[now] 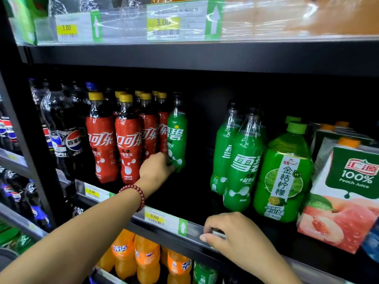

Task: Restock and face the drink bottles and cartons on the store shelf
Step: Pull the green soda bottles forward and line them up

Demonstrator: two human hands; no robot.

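- The shelf [205, 232] is your frame: its middle is a dark gap, with the red colas [114, 138] to the left of the gap and the two front Sprites [240, 160] to the right of it. Judge every placement against that gap.
- The peach carton [344, 193] and the lime bottle [285, 173] stand right of the gap and near the front edge; I would leave them until the Sprite row is done.
- The lone Sprite [177, 138] stands at the left side of the gap, set back and touching the colas. It seems to belong with the two front Sprites, so bring it forward and right, label out.
- Your left hand [156, 168] has its fingers [171, 160] curled round the base of that bottle. A grip that low may let it tip; slide it upright along the shelf and don't lift it.
- Your right hand [229, 232] rests on the shelf's front rail, below the gap, fingers bent over the edge and pinching something small I cannot make out. Keep it there as a brace.
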